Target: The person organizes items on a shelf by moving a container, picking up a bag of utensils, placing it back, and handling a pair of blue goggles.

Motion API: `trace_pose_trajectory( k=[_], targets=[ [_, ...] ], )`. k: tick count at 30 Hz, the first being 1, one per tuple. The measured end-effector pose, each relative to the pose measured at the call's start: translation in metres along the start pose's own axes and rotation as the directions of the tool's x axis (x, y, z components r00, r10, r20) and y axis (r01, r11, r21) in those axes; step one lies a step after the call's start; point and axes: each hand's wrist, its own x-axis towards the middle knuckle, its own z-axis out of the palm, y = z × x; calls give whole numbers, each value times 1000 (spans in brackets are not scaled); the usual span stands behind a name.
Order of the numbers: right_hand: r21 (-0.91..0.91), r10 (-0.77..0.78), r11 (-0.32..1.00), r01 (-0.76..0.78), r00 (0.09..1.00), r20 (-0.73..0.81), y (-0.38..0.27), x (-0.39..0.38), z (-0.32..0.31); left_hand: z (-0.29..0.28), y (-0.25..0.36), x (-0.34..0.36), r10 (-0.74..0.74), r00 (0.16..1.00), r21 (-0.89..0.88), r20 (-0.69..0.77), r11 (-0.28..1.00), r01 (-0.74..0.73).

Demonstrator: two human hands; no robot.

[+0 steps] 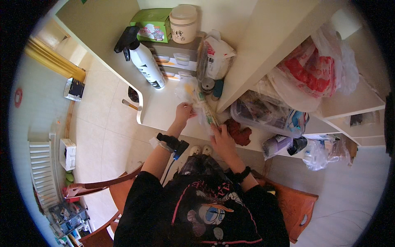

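My left hand [183, 113] has its fingers closed on a thin clear plastic wrapper [185, 91] on the white shelf [157, 110]. My right hand [222, 140] grips the lower end of a long, narrow printed package [203, 103], which slants away from me beside the wrapper. A crumpled red-brown item [240, 133] lies right of my right hand. Beyond the package stand a small grey can [207, 85] and a plastic bag with a white packet [216, 57].
A spray bottle [150, 70], green box [148, 24] and lidded jar [182, 31] occupy the back left. Right are a plastic bin [249, 119] and bags [308, 70]. Wooden chairs [296, 210] flank me; a radiator [41, 168] is far left.
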Motion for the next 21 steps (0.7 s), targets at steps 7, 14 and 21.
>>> trace_pose_trajectory(
  k=[7, 14, 21],
  targets=[
    [163, -129, 981, 104, 980, 151, -10, -9, -8, -23, 5, -24, 170, 985, 174, 4, 970, -168],
    [203, -129, 974, 99, 982, 138, -22, -6, -9, -38, 35, -67, 439, 898, 182, -30, 886, -427],
    [226, -139, 966, 125, 989, 47, -18, 3, -11, -19, 84, -79, 647, 757, 235, -92, 753, -615]
  ],
)
